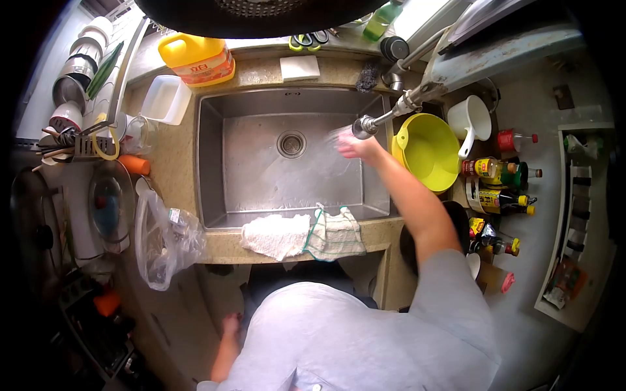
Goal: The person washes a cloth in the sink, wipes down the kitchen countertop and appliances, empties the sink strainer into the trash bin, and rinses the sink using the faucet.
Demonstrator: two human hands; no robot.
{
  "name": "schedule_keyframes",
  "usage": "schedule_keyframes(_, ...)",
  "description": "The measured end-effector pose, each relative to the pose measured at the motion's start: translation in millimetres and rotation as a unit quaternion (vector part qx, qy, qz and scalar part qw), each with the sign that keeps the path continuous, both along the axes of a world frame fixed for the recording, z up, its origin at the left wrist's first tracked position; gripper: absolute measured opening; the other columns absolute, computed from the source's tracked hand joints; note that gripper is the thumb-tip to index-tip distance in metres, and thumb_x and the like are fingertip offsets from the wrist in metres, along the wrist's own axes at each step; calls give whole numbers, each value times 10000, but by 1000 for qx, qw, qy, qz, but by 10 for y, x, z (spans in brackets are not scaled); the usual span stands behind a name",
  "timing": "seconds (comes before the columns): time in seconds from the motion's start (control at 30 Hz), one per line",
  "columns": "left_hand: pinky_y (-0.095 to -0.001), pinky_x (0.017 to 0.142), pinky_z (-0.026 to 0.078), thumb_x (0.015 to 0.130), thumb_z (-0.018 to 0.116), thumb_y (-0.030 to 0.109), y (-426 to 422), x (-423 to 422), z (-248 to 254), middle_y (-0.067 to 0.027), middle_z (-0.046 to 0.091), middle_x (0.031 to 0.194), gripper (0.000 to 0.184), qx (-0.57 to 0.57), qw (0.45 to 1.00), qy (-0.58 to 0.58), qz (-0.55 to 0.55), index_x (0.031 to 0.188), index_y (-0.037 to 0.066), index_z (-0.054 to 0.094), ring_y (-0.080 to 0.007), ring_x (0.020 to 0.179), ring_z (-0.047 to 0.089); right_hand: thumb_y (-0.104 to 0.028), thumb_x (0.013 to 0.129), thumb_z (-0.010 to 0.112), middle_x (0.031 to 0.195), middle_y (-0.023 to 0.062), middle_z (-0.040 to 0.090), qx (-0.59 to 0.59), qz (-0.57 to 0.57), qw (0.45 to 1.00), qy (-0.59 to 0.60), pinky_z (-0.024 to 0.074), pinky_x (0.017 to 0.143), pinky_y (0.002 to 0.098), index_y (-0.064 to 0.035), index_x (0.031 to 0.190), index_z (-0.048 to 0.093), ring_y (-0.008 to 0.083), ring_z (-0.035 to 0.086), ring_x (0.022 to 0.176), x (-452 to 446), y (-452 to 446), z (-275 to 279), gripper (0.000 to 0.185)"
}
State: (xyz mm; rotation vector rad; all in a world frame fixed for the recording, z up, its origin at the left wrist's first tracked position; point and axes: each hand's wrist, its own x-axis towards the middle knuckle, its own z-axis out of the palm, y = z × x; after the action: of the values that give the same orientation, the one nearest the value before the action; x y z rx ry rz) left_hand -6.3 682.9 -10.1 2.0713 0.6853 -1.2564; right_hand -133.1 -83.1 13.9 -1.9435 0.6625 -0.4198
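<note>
Reaching over the right side of the steel sink [261,189], my right hand [355,146] is just under the head of the metal tap [365,126]. Its fingers point left and are smeared by motion, so their pose is unclear. The sink's round drain [291,144] lies to the left of this hand. My left hand [231,322] hangs low beside my body, below the counter's front edge. It is small and dim in view, and I cannot make out its fingers. A white towel [276,236] and a green-edged cloth [335,234] drape over the sink's front rim.
Right of the sink stand a yellow-green basin [427,153], a white dipper [469,120] and several sauce bottles [499,195]. To the left are a plastic bag [163,241], a clear container [165,99] and a yellow jug [197,60]. A dark pan [261,18] overhangs the top.
</note>
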Motion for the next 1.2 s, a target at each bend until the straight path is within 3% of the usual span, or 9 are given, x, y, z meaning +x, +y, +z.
schedule_keyframes(0.07,-431,752,501,926,573,207,-349,4,415,-99,681,937,282,32,994,4,-101,1143,31,613,-234,909,640,-199,878,713,884,88,679,601,-111,787,-86,532,819,364,-64,897,666,229,657,856,280,-45,-179,145)
schedule_keyframes(0.17,-425,736,499,932,571,214,-137,83,378,-96,682,922,260,-1,996,-29,-84,1103,26,623,-227,875,641,-276,963,617,619,2,555,652,-224,695,-205,491,686,354,-117,702,585,160,556,616,571,-27,-69,307)
schedule_keyframes(0.27,-379,590,481,934,582,228,183,133,243,-81,673,889,210,-18,996,-43,-77,1010,40,636,-195,773,639,-289,991,590,535,-34,234,640,-182,703,-251,324,560,283,-161,608,367,112,229,483,555,44,-2,461)
schedule_keyframes(0.4,-326,487,433,925,597,254,238,208,226,-65,661,860,213,-30,991,-39,-126,962,48,637,-161,668,605,-284,991,591,538,-43,268,637,-217,698,-246,260,466,226,-137,673,436,85,212,426,252,138,80,383)
schedule_keyframes(0.53,-335,515,440,928,587,272,147,292,178,-72,679,885,240,-8,990,-15,-143,993,49,647,-171,684,606,-78,872,700,741,11,482,369,-200,907,37,439,529,244,-63,967,556,113,480,574,-211,156,531,173)
schedule_keyframes(0.6,-339,529,444,930,583,281,86,355,132,-75,688,898,254,3,990,-1,-140,1009,49,651,-175,693,607,-21,704,822,894,54,588,92,-126,983,97,539,716,300,-40,1186,574,158,601,806,-373,116,775,542)
schedule_keyframes(0.77,-348,557,451,934,574,299,28,524,-21,-82,706,923,284,20,990,22,-137,1040,50,661,-185,709,608,-315,760,843,823,-18,642,30,-109,983,142,475,705,259,-46,1005,667,105,559,748,26,200,1590,405)
schedule_keyframes(0.87,-355,568,478,948,560,266,98,618,-193,-100,695,920,258,-21,1000,20,0,1064,46,629,-209,781,666,-299,803,817,766,-36,589,20,-122,983,138,443,665,250,-29,950,657,76,513,714,84,231,1621,347)
schedule_keyframes(1.2,-319,576,457,960,545,287,299,681,-133,-64,704,970,257,-1,999,40,-6,1133,102,590,-149,786,670,-243,735,772,697,51,638,-4,-35,922,385,490,621,284,-2,771,664,145,615,643,-102,193,2157,266)
